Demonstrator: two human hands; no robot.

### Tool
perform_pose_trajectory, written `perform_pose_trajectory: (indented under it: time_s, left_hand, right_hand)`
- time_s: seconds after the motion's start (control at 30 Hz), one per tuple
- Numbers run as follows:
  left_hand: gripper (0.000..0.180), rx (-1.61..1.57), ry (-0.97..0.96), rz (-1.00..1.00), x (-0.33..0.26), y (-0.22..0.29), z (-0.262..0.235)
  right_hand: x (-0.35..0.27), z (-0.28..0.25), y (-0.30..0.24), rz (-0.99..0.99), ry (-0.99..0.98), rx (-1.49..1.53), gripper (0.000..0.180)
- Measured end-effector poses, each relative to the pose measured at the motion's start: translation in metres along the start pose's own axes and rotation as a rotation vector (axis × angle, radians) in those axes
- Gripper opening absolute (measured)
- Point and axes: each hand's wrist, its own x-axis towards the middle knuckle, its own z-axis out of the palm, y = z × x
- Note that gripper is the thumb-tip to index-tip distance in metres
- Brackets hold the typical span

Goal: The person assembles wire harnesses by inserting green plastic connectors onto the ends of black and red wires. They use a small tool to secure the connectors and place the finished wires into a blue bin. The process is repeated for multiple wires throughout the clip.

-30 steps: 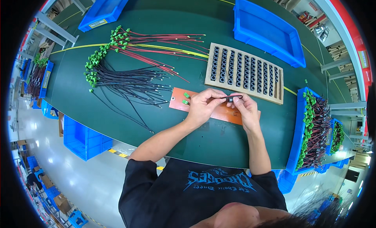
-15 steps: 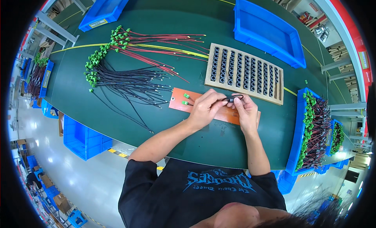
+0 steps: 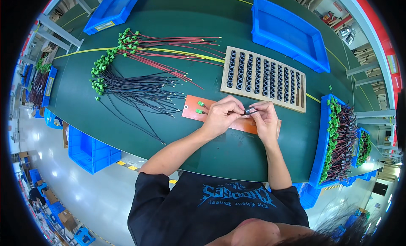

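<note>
Centrally, both hands meet above an orange board (image 3: 237,119) on the green surface (image 3: 127,93); left hand (image 3: 222,115) and right hand (image 3: 264,118) pinch what looks like a small black part (image 3: 248,112) between them. Bare surface lies toward the near edge.

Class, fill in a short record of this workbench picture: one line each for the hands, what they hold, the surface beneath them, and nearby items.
left hand: pinching a small black part
right hand: pinching the same part
beneath the hands: flat orange board on the green table
behind: tan tray of black rings
left side: red wires and black wires with green plugs
bins: blue plastic bin
</note>
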Motion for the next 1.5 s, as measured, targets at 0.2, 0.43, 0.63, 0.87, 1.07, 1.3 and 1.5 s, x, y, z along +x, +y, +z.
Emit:
perform_pose_trajectory:
  time_s: [0.2, 0.43, 0.63, 0.87, 1.07, 1.3, 1.5]
  left_hand:
    - [0.009, 0.066, -0.029, 0.056, 0.0, 0.007, 0.002]
    - [0.013, 0.217, -0.043, 0.156, -0.001, 0.003, 0.001]
    - [0.011, -0.072, -0.049, -0.047, -0.003, -0.004, 0.0]
    - [0.012, -0.31, -0.073, -0.167, 0.004, 0.002, -0.004]
    - [0.016, -0.225, -0.092, -0.189, 0.005, 0.006, -0.005]
    - [0.035, -0.119, -0.182, -0.387, -0.001, 0.005, -0.001]
    - [0.031, 0.057, -0.345, -0.218, 0.009, 0.023, -0.004]
  right_hand:
    - [0.001, -0.001, 0.004, -0.001, 0.034, 0.04, 0.014]
    - [0.002, -0.002, 0.003, 0.035, 0.079, 0.109, 0.015]
    - [0.0, -0.001, -0.001, 0.127, 0.072, 0.162, 0.035]
    - [0.0, 0.001, -0.008, 0.167, 0.032, 0.153, 0.038]
    - [0.0, 0.001, -0.006, 0.109, 0.077, 0.13, 0.015]
    - [-0.002, 0.004, -0.018, -0.192, 0.152, -0.497, 0.01]
    - [-0.007, -0.028, -0.023, -0.163, 0.272, -0.286, 0.012]
